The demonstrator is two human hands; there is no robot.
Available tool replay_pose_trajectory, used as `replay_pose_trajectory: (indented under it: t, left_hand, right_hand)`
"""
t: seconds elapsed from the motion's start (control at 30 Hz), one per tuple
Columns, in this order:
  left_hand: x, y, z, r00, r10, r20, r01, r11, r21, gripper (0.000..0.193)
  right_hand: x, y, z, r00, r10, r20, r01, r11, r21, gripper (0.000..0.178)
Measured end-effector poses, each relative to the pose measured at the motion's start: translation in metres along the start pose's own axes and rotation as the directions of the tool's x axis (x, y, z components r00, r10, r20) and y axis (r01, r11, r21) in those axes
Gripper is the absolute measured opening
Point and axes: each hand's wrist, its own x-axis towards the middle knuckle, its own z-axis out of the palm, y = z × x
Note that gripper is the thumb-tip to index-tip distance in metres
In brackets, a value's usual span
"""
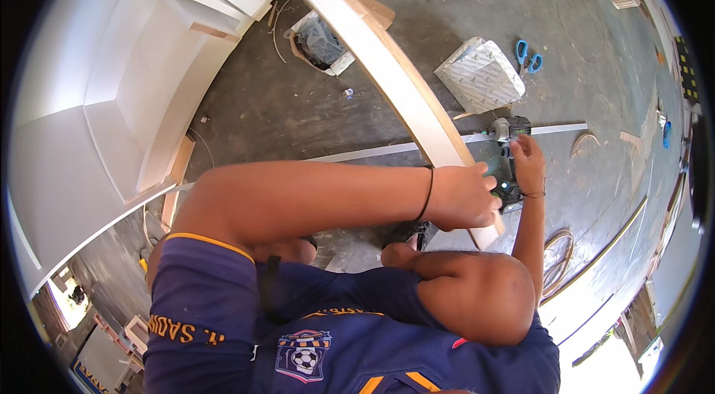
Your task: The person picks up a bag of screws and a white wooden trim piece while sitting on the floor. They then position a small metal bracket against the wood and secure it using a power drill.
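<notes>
Navy jersey, nearest | White board: long, brown-edged, slanting across centre | Pale wrapped packet: right of board | Left hand: clasping board's near end, partly blocking view of drill, grey-black | Right hand: gripping drill | Blue-handled scissors: beside packet

Posture of the upper limbs. The left elbow is bent, and the left forearm crosses in front of the body toward the right; the left hand has its fingers curled. The right forearm extends forward beside the bent right knee; the right hand has its fingers flexed inward.
</notes>
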Motion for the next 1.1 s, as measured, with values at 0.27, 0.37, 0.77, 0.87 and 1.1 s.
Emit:
replay_pose_trajectory:
  t: [0.27,0.37,0.77,0.87,1.1]
  left_hand:
    - [-0.051,-0.037,0.057,0.958,0.177,0.224,-0.210,0.968,0.135,0.007]
    - [-0.068,-0.040,0.063,0.946,0.161,0.282,-0.205,0.970,0.134,0.007]
    - [-0.151,-0.040,0.095,0.531,-0.652,-0.540,0.697,0.699,-0.158,0.065]
    - [-0.149,-0.025,0.145,0.007,-0.962,-0.273,0.508,0.238,-0.827,0.049]
    - [-0.125,-0.025,0.188,-0.204,-0.978,-0.053,-0.122,0.079,-0.989,0.038]
  right_hand:
    - [-0.001,-0.092,0.105,0.632,-0.303,0.713,-0.566,0.449,0.692,0.061]
    - [0.001,-0.111,0.135,0.663,-0.303,0.684,-0.551,0.421,0.720,0.059]
    - [0.059,-0.115,0.184,0.778,-0.204,0.594,-0.502,0.365,0.784,0.049]
    - [0.057,-0.125,0.203,0.806,-0.156,0.571,-0.488,0.372,0.790,0.050]
    - [0.060,-0.122,0.210,0.853,-0.036,0.520,-0.360,0.681,0.637,0.056]
